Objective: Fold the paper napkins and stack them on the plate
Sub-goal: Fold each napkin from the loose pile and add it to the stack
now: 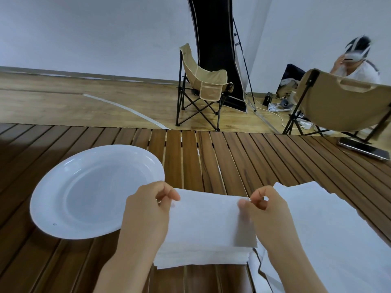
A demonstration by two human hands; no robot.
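White paper: your napkin (203, 216) hangs taut at 6 o'clock, its far edge lifted for a fold.
Left hand (148, 210): pinching its left corner.
Right hand (268, 210): pinching the right corner, keeping the edges square.
Pile: unfolded napkins (330, 225) wait at 4 o'clock.
Plate (63, 208): bare at 9 o'clock, within reach for stacking.
Table (211, 157): slatted wood.
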